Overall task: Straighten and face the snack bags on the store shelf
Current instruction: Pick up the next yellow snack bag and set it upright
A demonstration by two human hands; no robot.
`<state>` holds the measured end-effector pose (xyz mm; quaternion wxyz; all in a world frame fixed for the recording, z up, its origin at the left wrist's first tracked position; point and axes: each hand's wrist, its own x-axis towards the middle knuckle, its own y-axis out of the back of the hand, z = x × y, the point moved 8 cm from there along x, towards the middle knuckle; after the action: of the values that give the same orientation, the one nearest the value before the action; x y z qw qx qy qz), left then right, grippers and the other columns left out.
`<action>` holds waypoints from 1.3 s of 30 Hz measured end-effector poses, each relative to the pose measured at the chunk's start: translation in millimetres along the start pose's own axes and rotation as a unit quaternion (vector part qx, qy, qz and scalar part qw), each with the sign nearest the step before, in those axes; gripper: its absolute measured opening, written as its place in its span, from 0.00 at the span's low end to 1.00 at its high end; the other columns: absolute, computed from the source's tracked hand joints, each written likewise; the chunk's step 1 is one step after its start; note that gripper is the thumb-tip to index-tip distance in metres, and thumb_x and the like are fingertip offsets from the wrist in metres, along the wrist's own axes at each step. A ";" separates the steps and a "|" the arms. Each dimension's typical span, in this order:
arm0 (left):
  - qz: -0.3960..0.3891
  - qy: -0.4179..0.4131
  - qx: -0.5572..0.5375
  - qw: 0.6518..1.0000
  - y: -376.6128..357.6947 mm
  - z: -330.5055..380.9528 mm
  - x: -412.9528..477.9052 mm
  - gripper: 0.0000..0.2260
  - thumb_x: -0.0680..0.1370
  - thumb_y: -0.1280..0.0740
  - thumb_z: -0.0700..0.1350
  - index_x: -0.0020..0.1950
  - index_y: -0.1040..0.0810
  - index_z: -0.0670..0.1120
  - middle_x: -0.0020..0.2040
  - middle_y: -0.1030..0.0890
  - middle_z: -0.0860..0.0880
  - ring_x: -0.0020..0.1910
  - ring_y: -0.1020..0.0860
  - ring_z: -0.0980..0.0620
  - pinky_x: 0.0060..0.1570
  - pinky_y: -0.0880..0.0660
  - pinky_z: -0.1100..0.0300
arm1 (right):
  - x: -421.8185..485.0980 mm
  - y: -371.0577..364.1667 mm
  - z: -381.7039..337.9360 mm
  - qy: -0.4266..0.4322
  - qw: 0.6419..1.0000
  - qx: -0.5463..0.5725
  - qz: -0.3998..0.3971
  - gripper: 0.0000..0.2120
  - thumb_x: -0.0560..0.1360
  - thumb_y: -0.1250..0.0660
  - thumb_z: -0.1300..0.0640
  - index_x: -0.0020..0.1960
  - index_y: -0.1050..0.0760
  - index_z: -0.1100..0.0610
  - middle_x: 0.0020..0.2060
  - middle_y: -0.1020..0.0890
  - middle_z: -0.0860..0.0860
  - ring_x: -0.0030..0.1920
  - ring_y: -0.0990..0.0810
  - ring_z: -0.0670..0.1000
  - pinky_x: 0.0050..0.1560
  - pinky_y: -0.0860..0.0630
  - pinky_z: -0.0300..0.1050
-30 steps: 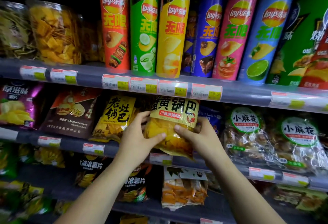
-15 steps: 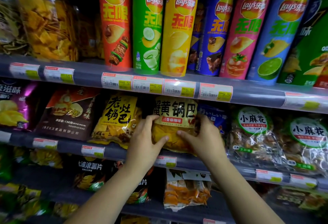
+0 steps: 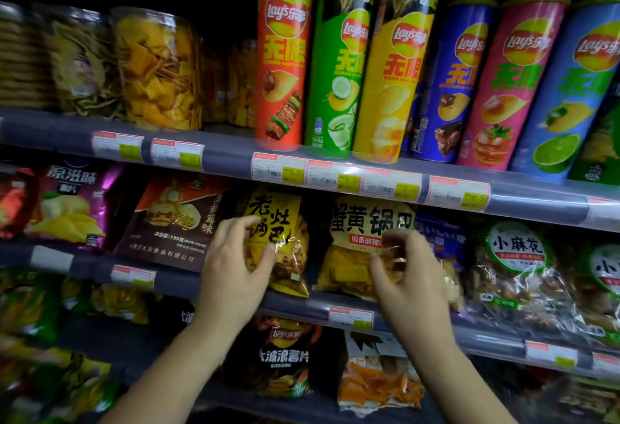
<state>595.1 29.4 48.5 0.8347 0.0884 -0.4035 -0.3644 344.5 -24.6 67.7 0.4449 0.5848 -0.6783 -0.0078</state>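
Note:
On the middle shelf [image 3: 295,303] a yellow rice-crust bag [image 3: 355,269] with a cream label stands upright, facing front. My right hand [image 3: 412,282] is in front of its right half, with thumb and curled fingers pinching the clear film below the label. To its left stands a yellow-and-black snack bag [image 3: 285,222], leaning slightly. My left hand [image 3: 235,269] grips this bag's left edge, thumb on the front and fingers over the side. A dark gap separates the two bags.
Left of my hands are a brown-red bag [image 3: 167,222] and a purple chip bag [image 3: 73,202]. On the right sit clear bags with green round labels [image 3: 516,269]. Tall chip cans [image 3: 285,61] line the shelf above, and more bags [image 3: 285,363] fill the shelf below.
The yellow rice-crust bag went from being held out in both hands to standing back on the shelf. My left hand left it and moved left onto the yellow-and-black bag.

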 end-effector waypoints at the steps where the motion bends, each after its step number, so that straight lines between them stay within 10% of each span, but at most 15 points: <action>1: 0.002 0.023 0.017 1.000 8.2 -15.4 6.3 0.20 0.77 0.31 0.49 0.69 0.28 0.47 0.65 0.25 0.48 0.63 0.25 0.48 0.64 0.25 0.48 | -2.5 -17.1 -14.1 0.014 0.999 0.007 -0.030 0.15 0.78 0.30 0.55 0.64 0.26 0.54 0.52 0.21 0.48 0.52 0.21 0.48 0.50 0.22 0.40; 7: -0.126 0.116 0.087 0.981 -4.3 -72.6 31.6 0.32 0.78 0.36 0.60 0.77 0.37 0.44 0.73 0.27 0.44 0.71 0.29 0.43 0.68 0.32 0.50 | -8.5 -128.2 -49.8 -0.054 0.980 0.018 -0.190 0.32 0.78 0.31 0.50 0.77 0.39 0.59 0.69 0.25 0.56 0.69 0.25 0.57 0.65 0.28 0.46; 16: -0.148 0.145 -0.060 0.976 -9.4 -80.4 47.4 0.23 0.76 0.30 0.56 0.66 0.22 0.46 0.56 0.16 0.50 0.53 0.18 0.51 0.47 0.25 0.60 | -4.0 -127.2 -44.4 -0.147 0.982 0.040 -0.112 0.28 0.78 0.29 0.52 0.73 0.34 0.58 0.63 0.18 0.55 0.63 0.19 0.57 0.50 0.27 0.42; 21: -0.141 0.201 -0.226 0.943 -0.4 -78.6 39.4 0.20 0.72 0.24 0.53 0.62 0.20 0.50 0.55 0.15 0.51 0.52 0.16 0.53 0.56 0.19 0.52 | -9.0 -101.7 -51.7 -0.123 0.986 0.087 -0.076 0.27 0.77 0.27 0.51 0.73 0.31 0.55 0.61 0.17 0.50 0.55 0.19 0.48 0.49 0.24 0.35; 32: -0.167 0.268 -0.337 0.887 23.5 -59.9 -22.7 0.32 0.60 0.19 0.52 0.61 0.25 0.53 0.49 0.12 0.51 0.48 0.13 0.51 0.50 0.21 0.53 | -40.1 -80.5 -40.9 -0.166 0.931 0.260 -0.196 0.30 0.73 0.26 0.45 0.70 0.31 0.52 0.55 0.20 0.40 0.49 0.18 0.40 0.36 0.22 0.28; 35: -0.177 0.267 -0.339 0.884 24.8 -51.1 -34.9 0.34 0.60 0.16 0.51 0.63 0.24 0.53 0.52 0.12 0.53 0.50 0.14 0.54 0.55 0.22 0.52 | -40.0 -89.3 -39.0 -0.203 0.888 0.321 -0.257 0.37 0.66 0.27 0.34 0.68 0.26 0.53 0.56 0.14 0.47 0.53 0.13 0.49 0.53 0.17 0.45; 39: -0.218 0.279 -0.380 0.855 30.9 -48.2 -51.5 0.37 0.60 0.16 0.52 0.66 0.24 0.51 0.58 0.14 0.46 0.58 0.16 0.45 0.61 0.24 0.44 | -44.5 -97.6 -31.7 -0.230 0.814 0.433 -0.312 0.30 0.69 0.22 0.45 0.65 0.22 0.59 0.55 0.12 0.58 0.55 0.12 0.59 0.63 0.20 0.61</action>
<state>626.2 79.5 -1.1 0.7801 -0.0523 0.0458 -0.6218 437.1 -3.7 8.6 -0.0496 0.8786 -0.4748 0.0142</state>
